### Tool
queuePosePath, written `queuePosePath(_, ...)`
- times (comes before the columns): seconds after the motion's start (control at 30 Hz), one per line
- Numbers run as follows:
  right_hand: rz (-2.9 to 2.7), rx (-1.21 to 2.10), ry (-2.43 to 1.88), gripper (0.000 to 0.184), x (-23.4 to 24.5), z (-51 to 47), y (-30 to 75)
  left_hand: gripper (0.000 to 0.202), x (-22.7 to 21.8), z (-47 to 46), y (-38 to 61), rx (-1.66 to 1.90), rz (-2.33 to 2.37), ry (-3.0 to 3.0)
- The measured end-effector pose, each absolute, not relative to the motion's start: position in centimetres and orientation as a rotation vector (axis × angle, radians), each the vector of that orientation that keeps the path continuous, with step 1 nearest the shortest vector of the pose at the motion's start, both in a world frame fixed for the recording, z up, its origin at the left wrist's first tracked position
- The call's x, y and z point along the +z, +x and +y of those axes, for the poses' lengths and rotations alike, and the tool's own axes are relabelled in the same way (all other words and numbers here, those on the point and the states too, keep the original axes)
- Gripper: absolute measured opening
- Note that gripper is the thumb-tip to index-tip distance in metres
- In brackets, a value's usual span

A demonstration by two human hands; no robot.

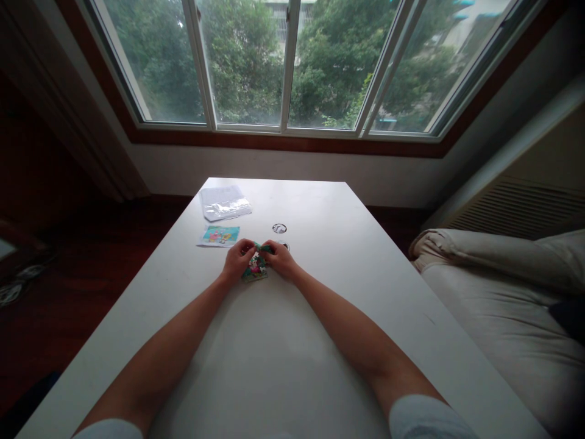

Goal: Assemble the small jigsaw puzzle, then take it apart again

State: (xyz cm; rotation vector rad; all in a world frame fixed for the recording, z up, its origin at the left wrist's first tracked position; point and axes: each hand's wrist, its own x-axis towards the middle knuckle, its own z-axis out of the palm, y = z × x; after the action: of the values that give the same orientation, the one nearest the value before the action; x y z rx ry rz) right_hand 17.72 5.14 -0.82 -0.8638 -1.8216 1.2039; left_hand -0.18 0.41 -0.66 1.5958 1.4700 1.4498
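Note:
Both hands meet above the far half of the white table (292, 341). Between them is a small, colourful printed packet or card (256, 268), mostly green with pink and red figures; I cannot tell which it is. My left hand (238, 259) pinches its upper left edge, and my right hand (280, 258) pinches the upper right. Fingers cover the top of it. Just left of my left hand lies a turquoise printed picture (220, 235) on white backing. A round, dark-rimmed piece (280, 228) lies beyond my right hand, and a second round piece (286, 246) is partly hidden by that hand.
A clear plastic sleeve (225, 203) with white contents lies at the table's far left corner. To the right of the table stands a pale cushioned sofa (498, 292). A wide window (286, 67) rises behind the table, and cables (21, 283) lie on the floor at left.

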Motion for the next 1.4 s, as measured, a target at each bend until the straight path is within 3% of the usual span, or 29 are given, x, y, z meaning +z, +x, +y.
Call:
queuePosePath(0.2, -1.841, 1.217, -0.848, 0.029, -0.6, 5.2, 17.8, 0.016, -0.3, 0.0, 0.2, 1.479, 1.499, 1.558)
queuePosePath(0.53, -1.886, 1.088, -0.922, 0.019, -1.1, 5.0, 17.6, 0.028, -0.6, 0.7, -0.5, 1.402, 1.268, 1.43)
queuePosePath(1.0, -1.815, 0.984, -0.994, 0.015, -1.2, 5.0, 17.5, 0.03, -0.4, 0.6, -0.7, 1.312, 1.177, 1.342)
queuePosePath(1.4, -1.743, 1.196, -0.889, 0.029, -1.7, 5.2, 17.5, 0.023, -0.6, 0.4, -0.3, 1.334, 1.34, 1.504)
